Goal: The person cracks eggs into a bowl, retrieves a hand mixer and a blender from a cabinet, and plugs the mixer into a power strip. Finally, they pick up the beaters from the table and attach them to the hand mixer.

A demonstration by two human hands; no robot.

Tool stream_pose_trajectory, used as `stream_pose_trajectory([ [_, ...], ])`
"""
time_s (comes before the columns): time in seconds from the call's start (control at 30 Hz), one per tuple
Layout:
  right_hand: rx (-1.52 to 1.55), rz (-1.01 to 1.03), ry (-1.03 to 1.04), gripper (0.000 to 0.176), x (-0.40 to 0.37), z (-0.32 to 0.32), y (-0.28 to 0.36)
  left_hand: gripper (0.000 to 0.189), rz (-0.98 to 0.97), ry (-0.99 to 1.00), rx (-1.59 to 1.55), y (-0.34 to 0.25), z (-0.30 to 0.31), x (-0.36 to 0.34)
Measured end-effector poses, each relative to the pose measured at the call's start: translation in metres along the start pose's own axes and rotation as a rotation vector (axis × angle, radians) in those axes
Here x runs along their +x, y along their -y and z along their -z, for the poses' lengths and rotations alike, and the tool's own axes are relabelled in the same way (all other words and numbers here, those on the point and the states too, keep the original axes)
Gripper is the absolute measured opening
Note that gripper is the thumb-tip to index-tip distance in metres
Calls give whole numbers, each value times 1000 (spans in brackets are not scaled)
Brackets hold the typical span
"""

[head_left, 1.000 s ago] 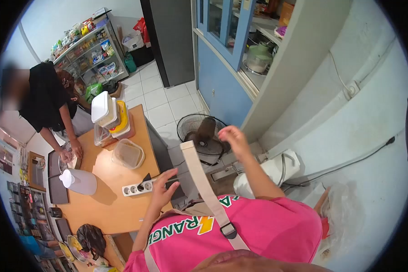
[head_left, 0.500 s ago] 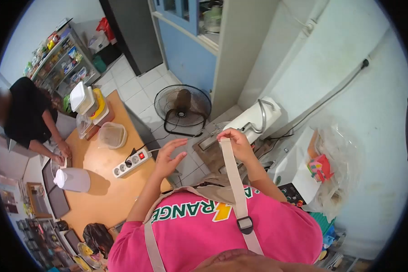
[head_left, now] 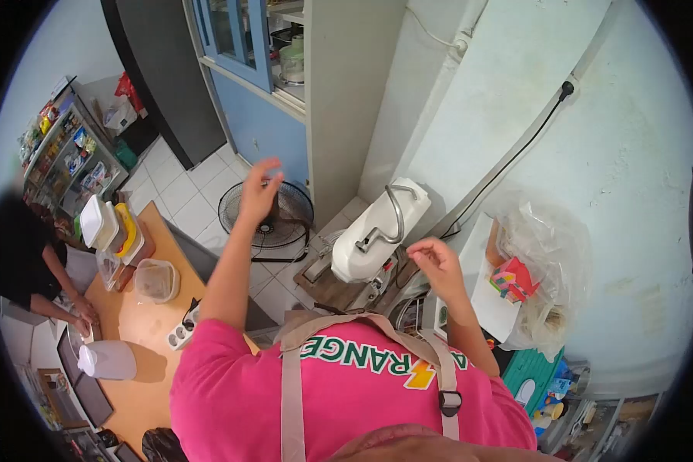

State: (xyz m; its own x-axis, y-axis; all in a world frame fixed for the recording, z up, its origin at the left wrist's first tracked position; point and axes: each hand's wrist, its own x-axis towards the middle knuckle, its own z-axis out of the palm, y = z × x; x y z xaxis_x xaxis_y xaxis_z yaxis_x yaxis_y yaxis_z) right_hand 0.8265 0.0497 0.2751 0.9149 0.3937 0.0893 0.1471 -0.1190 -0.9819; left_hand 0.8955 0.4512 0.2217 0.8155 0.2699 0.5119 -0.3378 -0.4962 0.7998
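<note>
My left hand point(head_left: 260, 192) is raised in front of the black floor fan point(head_left: 266, 219), with its fingers apart and nothing in it. Loosely curled, with the fingertips parted and nothing visible between them, my right hand point(head_left: 441, 268) is just right of a white stand mixer point(head_left: 381, 231) with a curved metal hook. Over my pink shirt I wear a beige apron; its strap point(head_left: 448, 377) with a black buckle lies on my chest, apart from both hands.
To the left, a wooden table point(head_left: 142, 327) bears plastic containers point(head_left: 158, 279), a lidded jug point(head_left: 109, 360) and a power strip point(head_left: 182, 333). A person in black point(head_left: 23, 254) works at its far side. Plastic bags point(head_left: 547, 269) stand on the right by the wall.
My right hand has let go of the apron strap and moved right. My left hand has risen away from the table, toward the fan. The view has shifted to the right.
</note>
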Motion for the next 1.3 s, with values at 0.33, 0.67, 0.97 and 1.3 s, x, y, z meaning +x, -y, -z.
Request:
stream_pose_trajectory([
  [0.33, -481, 521, -113, 20, 176, -43, 98, 43, -483, 195, 1177, 79, 1, 263],
  [0.67, -876, 837, -427, 60, 441, -140, 102, 66, -492, 475, 1650, 121, 35, 382],
  [0.97, -901, 884, -578, 65, 482, -153, 60, 77, -315, 444, 1556, 154, 56, 421],
  [1.3, -897, 877, -560, 65, 485, -151, 55, 77, -356, 326, 1125, 134, -47, 426],
])
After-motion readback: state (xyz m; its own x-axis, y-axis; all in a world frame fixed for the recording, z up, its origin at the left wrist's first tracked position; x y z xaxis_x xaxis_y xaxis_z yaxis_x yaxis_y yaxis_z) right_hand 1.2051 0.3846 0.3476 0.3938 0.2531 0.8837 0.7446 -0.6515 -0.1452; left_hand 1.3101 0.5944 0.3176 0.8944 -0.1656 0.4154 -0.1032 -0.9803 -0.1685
